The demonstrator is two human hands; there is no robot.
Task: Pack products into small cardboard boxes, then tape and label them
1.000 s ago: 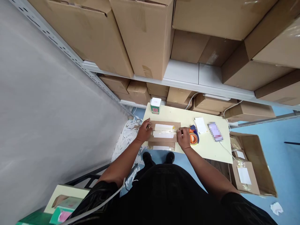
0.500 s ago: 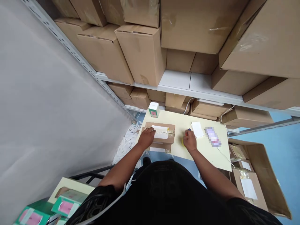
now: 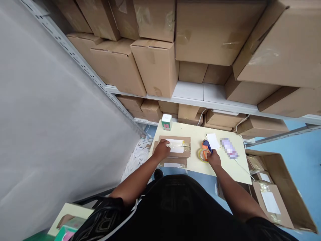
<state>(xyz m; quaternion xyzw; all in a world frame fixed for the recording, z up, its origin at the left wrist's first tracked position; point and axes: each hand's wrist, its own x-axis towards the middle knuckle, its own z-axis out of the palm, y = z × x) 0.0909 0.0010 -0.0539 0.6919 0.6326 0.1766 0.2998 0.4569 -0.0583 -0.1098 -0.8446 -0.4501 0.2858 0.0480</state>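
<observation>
A small taped cardboard box [image 3: 187, 152] with a white label lies on the pale table, and my left hand [image 3: 162, 149] grips its left end, thumb on top near the label. A second labelled box [image 3: 184, 163] sits just on the near side of it. To the right, my right hand [image 3: 214, 159] has its fingers closed around the blue handle of a tape dispenser [image 3: 206, 147]. The dispenser is orange and blue with a yellowish tape roll, held low over the table; whether it touches the top I cannot tell. White paper [image 3: 213, 141] lies just beyond it.
A green-and-white small box [image 3: 167, 122] stands at the table's [image 3: 195, 130] back left corner. A blurred-out purple item [image 3: 229, 148] lies to the right. An open carton [image 3: 292, 190] holds packed boxes at right. Shelves with cartons [image 3: 152, 67] rise behind; paper scraps [image 3: 136, 157] cover the floor at left.
My right hand has moved right and slightly nearer me, and the tape dispenser now shows clearly. The left hand stays on the box. The camera view has shifted slightly.
</observation>
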